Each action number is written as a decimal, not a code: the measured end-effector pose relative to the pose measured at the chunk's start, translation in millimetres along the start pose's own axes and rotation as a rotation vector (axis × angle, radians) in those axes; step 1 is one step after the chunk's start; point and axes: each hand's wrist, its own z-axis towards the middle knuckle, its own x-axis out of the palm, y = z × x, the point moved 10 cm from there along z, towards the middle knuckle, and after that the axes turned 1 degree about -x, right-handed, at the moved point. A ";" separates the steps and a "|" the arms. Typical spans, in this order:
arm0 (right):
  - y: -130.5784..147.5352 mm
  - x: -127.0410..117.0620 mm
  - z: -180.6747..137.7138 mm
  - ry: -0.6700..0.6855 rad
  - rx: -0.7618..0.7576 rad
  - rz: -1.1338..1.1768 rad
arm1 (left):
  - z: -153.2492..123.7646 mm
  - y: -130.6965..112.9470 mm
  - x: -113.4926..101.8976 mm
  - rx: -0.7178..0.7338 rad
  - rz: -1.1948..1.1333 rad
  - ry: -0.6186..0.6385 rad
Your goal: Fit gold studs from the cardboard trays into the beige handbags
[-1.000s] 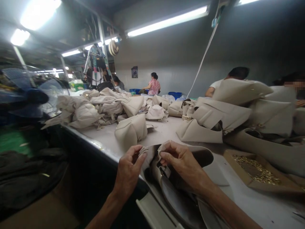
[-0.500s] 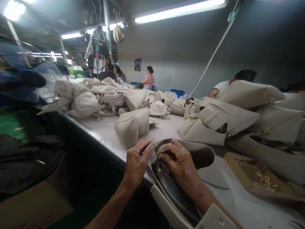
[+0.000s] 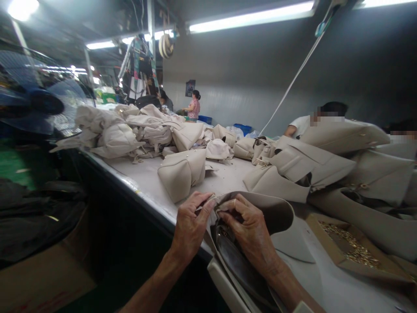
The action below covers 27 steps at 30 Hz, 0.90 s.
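An open beige handbag [image 3: 276, 213] with a dark lining lies at the near edge of the long white table [image 3: 146, 178]. My left hand [image 3: 190, 226] pinches the bag's rim from the left, fingers closed on it. My right hand [image 3: 250, 232] grips the same rim from the right, thumb and fingers pressed together just beside the left hand. The bag's dark inside [image 3: 237, 265] opens toward me below both hands. A finished beige bag [image 3: 182, 171] stands just beyond my hands.
Heaps of beige bags [image 3: 130, 130] cover the far left and right [image 3: 325, 161] of the table. A cardboard tray of small brass fittings [image 3: 350, 250] sits at right. A fan [image 3: 39, 104] stands at left. Other people sit at the back and right.
My hands have come closer together on the bag's rim and the bag has shifted slightly up and right; the view has turned a little to the right.
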 end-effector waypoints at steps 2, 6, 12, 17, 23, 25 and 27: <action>-1.8 -0.3 0.2 -0.006 0.020 -0.012 | 0.4 -0.3 1.1 -0.003 -0.004 0.008; -5.7 -1.5 -0.1 -0.025 0.078 -0.022 | 0.7 -3.7 3.3 0.013 -0.002 0.021; -21.5 -3.3 -5.8 -0.059 0.277 0.032 | -1.8 -4.3 2.4 0.027 0.016 0.008; -32.4 -1.0 -7.8 -0.050 0.353 0.104 | -3.6 -4.7 3.6 0.050 0.044 0.024; -42.6 2.2 -9.9 -0.048 0.431 0.161 | -8.5 -15.1 4.3 0.126 0.111 0.032; -45.8 4.7 -11.2 -0.045 0.467 0.204 | -10.2 -19.7 4.0 0.166 0.160 0.020; -49.4 7.2 -12.0 -0.051 0.485 0.272 | -10.8 -23.2 4.7 0.203 0.216 0.014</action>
